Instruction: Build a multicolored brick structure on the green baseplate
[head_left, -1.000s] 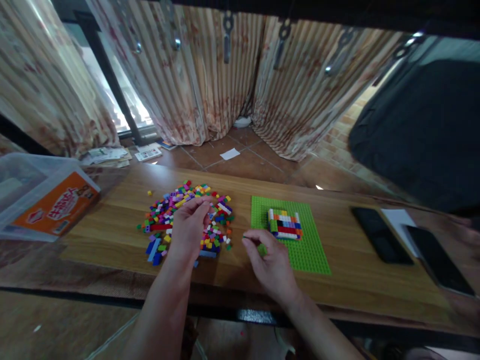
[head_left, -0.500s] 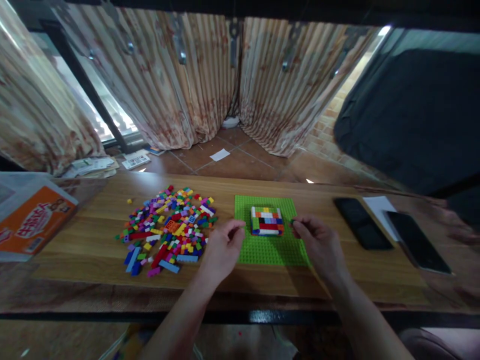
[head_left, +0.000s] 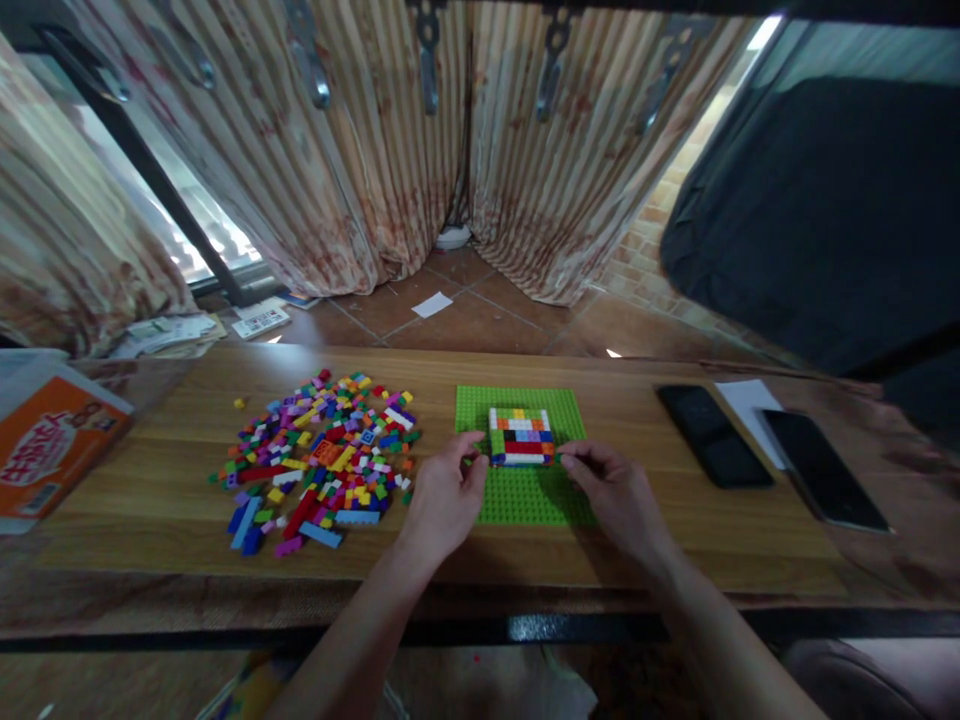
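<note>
On the green baseplate (head_left: 517, 505) sits a low, roughly square build of multicoloured bricks (head_left: 521, 437), with white, red, blue, green and orange pieces on top. My right hand (head_left: 611, 490) is closed in a pinch on a small dark green brick (head_left: 562, 457), at the build's front right corner; whether it touches the build I cannot tell. Beside the build's left edge is my left hand (head_left: 446, 490), its forefinger and thumb curled but a little apart, with nothing visible between them. Its fingertips are close to the build's side.
A spread of loose bricks (head_left: 322, 460) covers the left part of the wooden board (head_left: 637, 560). An orange-labelled plastic box (head_left: 56, 445) stands at far left. To the right lie two dark phones (head_left: 712, 437) and a white paper (head_left: 750, 410).
My right hand has brought the small green brick leftward to the build's right front corner. My left hand's thumb and forefinger have parted slightly. The view has shifted a little.
</note>
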